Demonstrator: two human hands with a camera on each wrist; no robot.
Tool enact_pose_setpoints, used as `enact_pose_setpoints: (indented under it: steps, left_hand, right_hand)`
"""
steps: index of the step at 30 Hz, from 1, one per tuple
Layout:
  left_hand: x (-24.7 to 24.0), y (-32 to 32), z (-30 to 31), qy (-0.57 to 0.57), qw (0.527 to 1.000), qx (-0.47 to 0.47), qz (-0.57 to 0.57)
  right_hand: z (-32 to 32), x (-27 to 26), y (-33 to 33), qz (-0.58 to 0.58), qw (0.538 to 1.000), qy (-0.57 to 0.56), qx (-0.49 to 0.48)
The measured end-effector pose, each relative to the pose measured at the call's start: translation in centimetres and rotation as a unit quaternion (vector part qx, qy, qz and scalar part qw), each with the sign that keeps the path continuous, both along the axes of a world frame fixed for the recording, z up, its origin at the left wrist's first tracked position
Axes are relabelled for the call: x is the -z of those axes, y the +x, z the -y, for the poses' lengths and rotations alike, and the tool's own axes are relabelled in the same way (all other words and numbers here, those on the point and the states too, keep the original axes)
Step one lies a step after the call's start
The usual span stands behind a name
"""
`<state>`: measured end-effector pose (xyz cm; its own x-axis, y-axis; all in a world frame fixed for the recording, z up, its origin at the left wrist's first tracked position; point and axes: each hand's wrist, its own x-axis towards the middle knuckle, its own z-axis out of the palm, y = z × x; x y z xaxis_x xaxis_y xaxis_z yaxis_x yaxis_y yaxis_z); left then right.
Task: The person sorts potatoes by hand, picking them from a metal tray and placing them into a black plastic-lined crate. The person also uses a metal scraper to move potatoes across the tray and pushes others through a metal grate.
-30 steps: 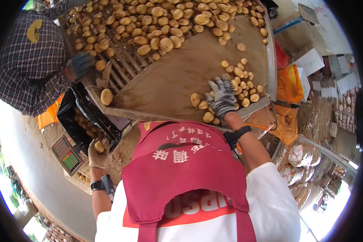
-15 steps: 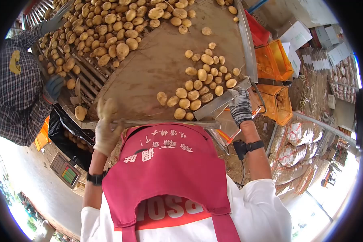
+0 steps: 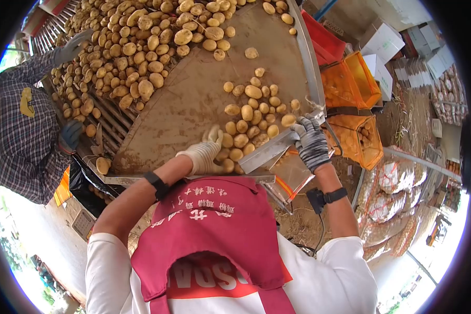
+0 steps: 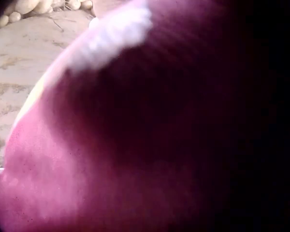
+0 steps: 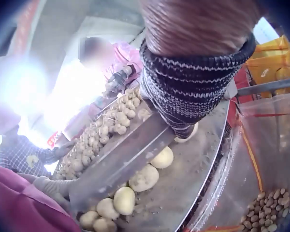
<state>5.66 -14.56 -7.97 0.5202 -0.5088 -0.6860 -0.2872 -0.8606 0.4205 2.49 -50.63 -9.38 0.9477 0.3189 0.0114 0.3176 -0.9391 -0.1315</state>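
Small potatoes lie in a loose group at the front right corner of the sorting table. My left hand, in a pale glove, is against the near left side of that group, fingers reaching among the potatoes. My right hand, in a black-and-white striped glove, grips the end of a metal strip at the table's corner. In the right wrist view the strip slants down from the striped glove past a row of potatoes. Red cloth fills most of the left wrist view, hiding my left hand.
Below the corner hangs a clear plastic bag with potatoes in its bottom. Orange crates stand to the right. A large potato heap covers the far left slats, where another person works. A black-lined container is at the left.
My left hand left the black-lined container, where it held a potato, and crossed right to the small potatoes. My right hand moved off the potatoes onto the metal strip, which now stands angled out.
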Motion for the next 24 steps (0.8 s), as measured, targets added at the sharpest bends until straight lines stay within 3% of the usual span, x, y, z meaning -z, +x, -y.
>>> enact_pose_setpoints:
  steps: [2, 3, 4, 6, 8, 10, 11, 12, 13, 17, 19, 24]
  left_hand:
    - [-0.5, 0.0, -0.2, -0.220, 0.959, -0.099, -0.145]
    - [-1.3, -0.7, -0.6, -0.245, 0.959, -0.127, -0.061]
    - [-0.9, -1.2, -1.7, -0.243, 0.960, -0.128, -0.060]
    - [1.4, -2.0, -5.7, -0.241, 0.940, -0.209, 0.119]
    - [3.6, -4.1, -10.9, -0.154, 0.933, -0.267, 0.186]
    - [3.2, -6.4, -14.2, -0.075, 0.911, -0.273, 0.301]
    - [3.0, -7.5, -15.1, -0.074, 0.910, -0.275, 0.301]
    - [2.8, -8.5, -15.8, -0.023, 0.885, -0.335, 0.322]
    - [2.9, -9.3, -16.1, 0.030, 0.853, -0.395, 0.339]
    - [3.4, -8.8, -15.8, 0.155, 0.844, -0.409, 0.312]
    - [3.4, -9.0, -15.7, 0.133, 0.837, -0.411, 0.337]
    - [2.8, -8.8, -15.2, 0.108, 0.827, -0.416, 0.362]
  right_hand:
    - [-0.2, -1.1, 1.2, 0.014, 0.997, 0.076, 0.013]
    - [-0.1, -0.9, 2.3, 0.025, 0.995, 0.091, 0.013]
    - [-0.3, -1.0, 3.4, 0.025, 0.995, 0.093, 0.013]
    - [-1.1, -1.5, 6.4, 0.028, 0.994, 0.106, 0.012]
    - [-2.2, -1.4, 10.4, 0.058, 0.993, 0.101, 0.004]
    - [-3.8, -2.8, 14.2, -0.012, 0.984, 0.119, 0.130]
    - [-4.1, -3.2, 16.5, -0.061, 0.974, 0.130, 0.178]
    - [-4.3, -3.2, 18.9, -0.111, 0.958, 0.139, 0.224]
    - [-4.2, -2.7, 20.8, -0.114, 0.959, 0.136, 0.220]
    - [-3.8, 0.4, 25.2, -0.088, 0.981, 0.024, 0.174]
    - [-4.2, 1.0, 25.0, -0.078, 0.991, -0.024, 0.108]
    - [-3.8, 0.4, 21.0, -0.114, 0.990, -0.052, 0.062]
